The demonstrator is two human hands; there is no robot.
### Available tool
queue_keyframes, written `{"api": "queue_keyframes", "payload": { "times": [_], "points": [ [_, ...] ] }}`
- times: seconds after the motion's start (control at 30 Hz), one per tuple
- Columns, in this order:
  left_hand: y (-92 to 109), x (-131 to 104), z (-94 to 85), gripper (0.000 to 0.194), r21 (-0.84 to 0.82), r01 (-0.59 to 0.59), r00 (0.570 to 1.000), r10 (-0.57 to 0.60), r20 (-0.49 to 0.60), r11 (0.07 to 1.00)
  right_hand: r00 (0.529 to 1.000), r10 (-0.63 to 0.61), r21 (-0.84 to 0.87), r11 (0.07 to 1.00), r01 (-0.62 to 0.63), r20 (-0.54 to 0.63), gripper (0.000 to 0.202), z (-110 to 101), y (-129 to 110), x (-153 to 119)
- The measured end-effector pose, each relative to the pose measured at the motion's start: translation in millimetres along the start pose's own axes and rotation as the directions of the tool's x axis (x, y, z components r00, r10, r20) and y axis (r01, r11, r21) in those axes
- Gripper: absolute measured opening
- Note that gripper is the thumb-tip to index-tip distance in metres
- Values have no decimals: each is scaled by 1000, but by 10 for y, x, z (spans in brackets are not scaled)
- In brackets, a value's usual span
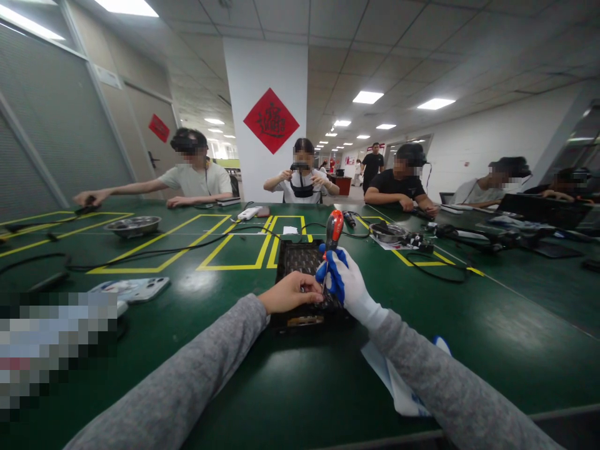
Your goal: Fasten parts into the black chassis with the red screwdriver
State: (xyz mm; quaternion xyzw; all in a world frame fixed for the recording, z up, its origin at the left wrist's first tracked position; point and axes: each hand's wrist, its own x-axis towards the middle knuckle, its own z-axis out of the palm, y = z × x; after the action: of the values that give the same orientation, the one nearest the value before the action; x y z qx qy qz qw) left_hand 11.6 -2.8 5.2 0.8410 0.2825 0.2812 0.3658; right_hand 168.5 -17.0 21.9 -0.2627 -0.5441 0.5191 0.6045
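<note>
Black tray (281,265) rests on the desk (290,387). Right hand (347,281): grip wrapped around the red screwdriver (334,228), near upright over the tray. Left hand (293,292): at the tray, pinch unclear. Keep the screwdriver straight, pressure even.

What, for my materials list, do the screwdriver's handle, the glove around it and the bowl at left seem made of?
Screwdriver handle: probably glossy plastic, from its smooth, shiny red surface.
Glove: seemingly matte white fabric, from its soft-looking cuff, with blue, perhaps rubbery, finger coating.
Bowl: likely polished metal, judging by its silvery reflections.
</note>
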Motion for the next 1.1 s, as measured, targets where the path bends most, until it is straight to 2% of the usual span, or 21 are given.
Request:
{"api": "queue_keyframes", "payload": {
  "times": [0.17, 0.33, 0.43, 0.57, 0.67, 0.87, 0.93, 1.1],
  "points": [
    [6, -1, -14, 26, 4, -55, 996, 55, 69, 998, 997, 53, 46, 997, -55, 57, 35, -24, 28, 4],
    [-5, 6, -1, 28, 8, 26, 999, -26, 25, 1000, 1000, 16, 46, 999, -17, 17, 36, -19, 37, 1],
    [-7, 2, 1, 27, -4, 22, 1000, -22, 14, 1000, 999, 31, 51, 998, -32, 12, 37, -13, 26, -1],
    [25, -2, -9, 27, -95, -34, 992, 45, 115, 995, 995, 74, 81, 994, -79, 67, 37, -16, 26, 2],
    [34, 4, -11, 28, -128, -34, 986, 55, 159, 991, 995, 62, 75, 995, -68, 80, 33, -19, 37, 4],
    [-30, 15, 8, 26, -56, 39, 999, -38, 30, 998, 999, 21, 81, 996, -25, 44, 32, -31, 57, 12],
    [-31, 11, 3, 24, -44, 16, 999, -15, 29, 999, 999, 27, 74, 997, -29, 34, 34, -35, 59, 15],
    [20, -2, -15, 26, -70, -64, 989, 72, 129, 996, 995, 78, 54, 995, -81, 57, 37, -30, 38, 10]
  ]
}}
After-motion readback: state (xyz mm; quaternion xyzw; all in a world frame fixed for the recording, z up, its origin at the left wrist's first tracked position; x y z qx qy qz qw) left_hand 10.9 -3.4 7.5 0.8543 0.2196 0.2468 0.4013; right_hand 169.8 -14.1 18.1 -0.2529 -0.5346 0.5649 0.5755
